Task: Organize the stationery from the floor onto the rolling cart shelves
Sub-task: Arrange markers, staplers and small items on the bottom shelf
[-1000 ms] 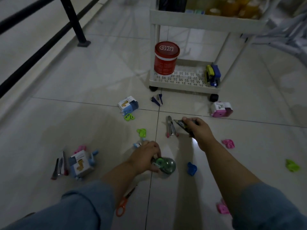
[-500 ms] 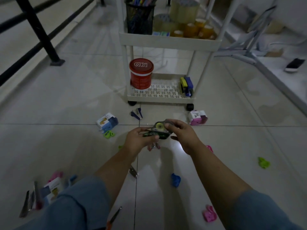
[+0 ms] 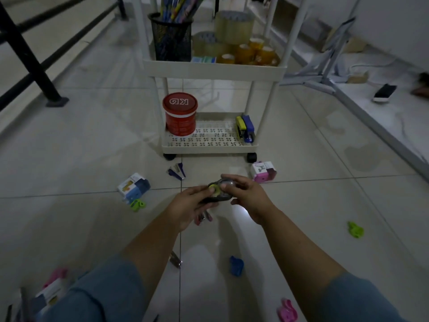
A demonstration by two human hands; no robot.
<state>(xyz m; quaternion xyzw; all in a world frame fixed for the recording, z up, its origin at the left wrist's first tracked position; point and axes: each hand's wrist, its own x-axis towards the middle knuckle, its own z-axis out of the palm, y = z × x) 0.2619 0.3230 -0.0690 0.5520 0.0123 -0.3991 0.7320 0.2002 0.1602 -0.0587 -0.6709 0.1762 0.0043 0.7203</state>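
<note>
Both hands hold dark correction tapes (image 3: pixel 218 190) together above the floor, in front of the white rolling cart (image 3: pixel 210 148). My left hand (image 3: pixel 188 209) grips them from below and the left. My right hand (image 3: pixel 247 194) pinches the clear rounded one with a yellow-green wheel from the right. The cart's bottom shelf carries a red tub (image 3: pixel 180 117) and yellow and blue staplers (image 3: pixel 245 129). Its upper shelf holds a black mesh pen cup (image 3: pixel 171 38) and several tape rolls (image 3: pixel 234 40).
Scattered on the tile floor: a blue boxed sharpener (image 3: pixel 133 187), a pink boxed sharpener (image 3: pixel 264 171), a staple remover (image 3: pixel 177 171), green pieces (image 3: pixel 355 230), a blue piece (image 3: pixel 236 266), a pink piece (image 3: pixel 287 312). A black railing (image 3: pixel 27 56) stands left, a phone (image 3: pixel 384 92) on the right ledge.
My left hand lifted the green correction tape off the floor and both hands came together in front of the cart. The view tilted up, showing the cart's upper shelf.
</note>
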